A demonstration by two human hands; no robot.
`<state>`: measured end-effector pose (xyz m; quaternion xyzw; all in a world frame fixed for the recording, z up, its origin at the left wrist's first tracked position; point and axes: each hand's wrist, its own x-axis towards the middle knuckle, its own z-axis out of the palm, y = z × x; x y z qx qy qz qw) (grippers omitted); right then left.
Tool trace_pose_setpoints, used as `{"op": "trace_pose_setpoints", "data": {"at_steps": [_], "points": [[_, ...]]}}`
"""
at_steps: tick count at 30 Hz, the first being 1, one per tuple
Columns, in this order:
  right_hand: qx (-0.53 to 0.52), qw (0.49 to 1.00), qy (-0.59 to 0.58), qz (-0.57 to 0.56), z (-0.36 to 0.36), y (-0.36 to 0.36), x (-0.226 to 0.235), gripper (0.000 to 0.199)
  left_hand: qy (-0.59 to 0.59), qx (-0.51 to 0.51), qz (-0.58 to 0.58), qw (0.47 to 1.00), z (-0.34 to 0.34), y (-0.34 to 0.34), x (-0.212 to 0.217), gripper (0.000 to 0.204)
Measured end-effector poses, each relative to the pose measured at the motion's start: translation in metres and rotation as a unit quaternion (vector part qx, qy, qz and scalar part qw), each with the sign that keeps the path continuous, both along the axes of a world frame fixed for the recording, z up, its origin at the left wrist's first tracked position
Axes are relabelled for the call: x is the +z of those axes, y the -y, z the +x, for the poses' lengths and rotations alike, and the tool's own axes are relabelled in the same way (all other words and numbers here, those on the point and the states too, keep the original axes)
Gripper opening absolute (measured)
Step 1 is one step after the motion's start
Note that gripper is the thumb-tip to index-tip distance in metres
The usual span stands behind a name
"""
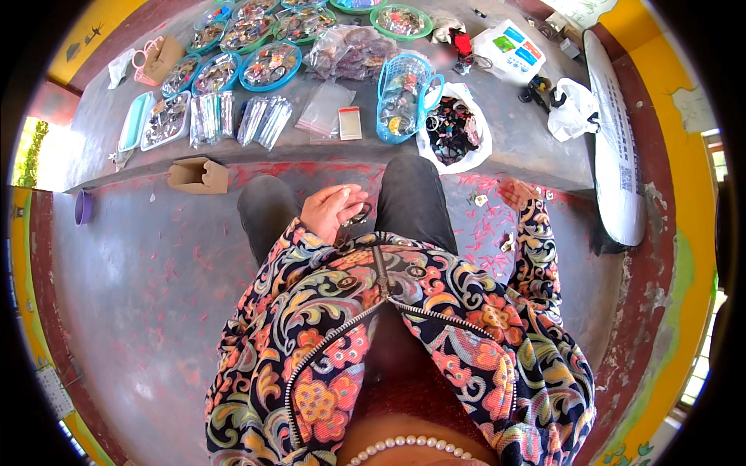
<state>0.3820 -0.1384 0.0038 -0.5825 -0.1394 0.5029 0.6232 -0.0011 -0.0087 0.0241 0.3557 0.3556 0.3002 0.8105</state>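
My left hand (332,210) rests over my lap, fingers curled around a small dark ring-like piece (360,217). My right hand (516,191) reaches down to the grey floor at my right side, fingers bent, beside a few small pale bits (478,199); whether it holds anything I cannot tell. Ahead on the raised ledge, a white bag of dark trinkets (454,130) stands open beside a blue plastic basket (403,97) filled with small items. My dark trousers and patterned jacket fill the middle of the view.
Several round blue and green bowls (270,64) and flat trays (165,119) of small pieces line the ledge, with clear packets (325,109). A cardboard box (199,175) and a purple cup (83,207) sit left. A long white board (618,147) leans at right. Pink scraps litter the floor.
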Motion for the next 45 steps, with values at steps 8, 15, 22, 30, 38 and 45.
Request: {"op": "trace_pose_setpoints", "data": {"at_steps": [8,15,22,30,38,45], "points": [[0.038,0.994,-0.066,0.083,0.011,-0.005,-0.023,0.023,0.030,0.018,-0.008,0.999,-0.003,0.000,0.000,0.024],[0.033,0.999,0.025,0.012,0.044,-0.009,-0.065,0.033,0.032,0.035,-0.038,0.998,-0.005,-0.001,-0.004,0.024],[-0.039,0.981,-0.040,0.186,0.035,-0.013,-0.031,0.030,0.071,0.029,-0.042,0.996,-0.007,-0.002,0.005,0.023],[0.032,0.993,-0.077,0.083,0.022,-0.003,-0.032,0.034,0.089,0.010,-0.070,0.994,-0.005,-0.003,-0.005,0.024],[0.139,0.978,-0.121,0.098,-0.016,-0.032,-0.004,0.038,0.082,0.018,-0.080,0.993,-0.008,-0.003,0.000,0.022],[0.299,0.882,-0.173,0.320,-0.002,-0.020,-0.003,0.032,0.072,0.026,-0.067,0.995,-0.009,-0.002,-0.003,0.023]]}}
